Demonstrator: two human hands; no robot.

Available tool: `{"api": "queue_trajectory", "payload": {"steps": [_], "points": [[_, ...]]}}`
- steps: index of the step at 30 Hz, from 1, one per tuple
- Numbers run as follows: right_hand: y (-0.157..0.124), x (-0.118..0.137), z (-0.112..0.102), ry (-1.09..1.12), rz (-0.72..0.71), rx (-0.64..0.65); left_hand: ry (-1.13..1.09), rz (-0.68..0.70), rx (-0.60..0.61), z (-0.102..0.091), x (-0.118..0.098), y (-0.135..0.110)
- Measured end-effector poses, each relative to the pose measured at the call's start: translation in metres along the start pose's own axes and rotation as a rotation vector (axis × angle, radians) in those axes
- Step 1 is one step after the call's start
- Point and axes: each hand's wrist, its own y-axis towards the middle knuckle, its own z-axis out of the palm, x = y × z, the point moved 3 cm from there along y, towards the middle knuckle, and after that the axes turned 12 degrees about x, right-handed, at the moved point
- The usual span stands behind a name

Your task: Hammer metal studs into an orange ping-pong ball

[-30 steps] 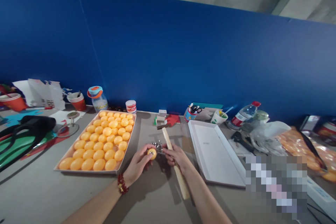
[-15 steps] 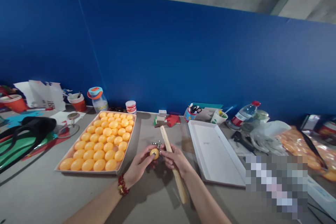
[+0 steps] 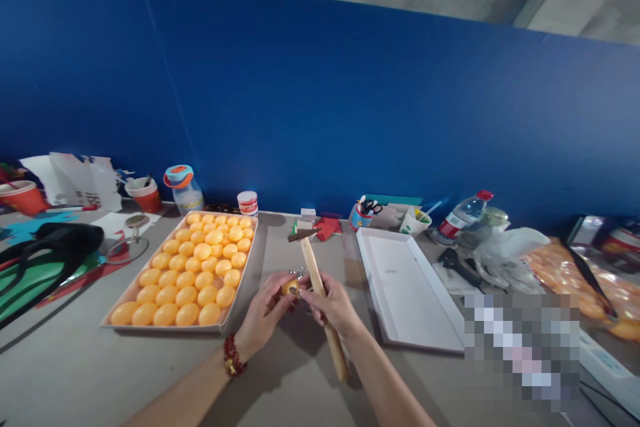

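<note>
My left hand (image 3: 265, 307), a red beaded bracelet at its wrist, is closed with its fingertips around a small orange ball (image 3: 289, 287). A dark, silvery spot shows on the ball's near side. Against the far side of the ball are small shiny metal pieces (image 3: 299, 273), too small to name surely. My right hand (image 3: 333, 303) is closed on the wooden handle of a hammer (image 3: 313, 265), whose dark narrow head points away from me. The right thumb and fingertip reach the ball's right side; whether they grip a small piece there is hidden.
Left of my hands lies a shallow box (image 3: 165, 329) of orange balls. A white tray lid (image 3: 410, 293) is on the right. Behind stand a pen cup (image 3: 361, 217), a red-and-white tub (image 3: 247, 203) and a water bottle (image 3: 463, 219). Bagged orange balls (image 3: 565, 277) lie far right.
The hammer has turned in my right hand, so its dark head now shows across the handle's top. The ball has rotated slightly in my left fingers, bringing the silvery spot into view.
</note>
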Motion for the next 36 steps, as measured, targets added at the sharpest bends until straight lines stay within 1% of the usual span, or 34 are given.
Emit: {"api": "queue_trajectory", "payload": {"steps": [9,15,21,26,30,36], "points": [[-0.0023,-0.0011,0.0036,-0.123,-0.003,0.023,-0.076,0.043,-0.024,0.0023,0.0015,-0.001],[-0.0042,0.0017,0.003,-0.185,0.039,0.037,-0.072,0.026,-0.055,0.0019,0.0025,-0.0003],[-0.0037,0.0021,0.004,-0.152,0.057,0.045,0.006,0.041,-0.052,-0.0017,0.0074,-0.0011],[-0.0031,0.0006,0.0034,-0.126,0.061,0.068,0.105,0.051,-0.04,-0.0038,0.0047,-0.0022],[-0.0038,0.0016,0.0029,-0.113,0.07,0.085,0.118,0.083,-0.024,-0.0026,0.0026,-0.0025],[-0.0047,0.003,0.0052,-0.035,0.105,0.106,0.142,0.121,-0.055,-0.0046,0.0036,-0.0025]]}}
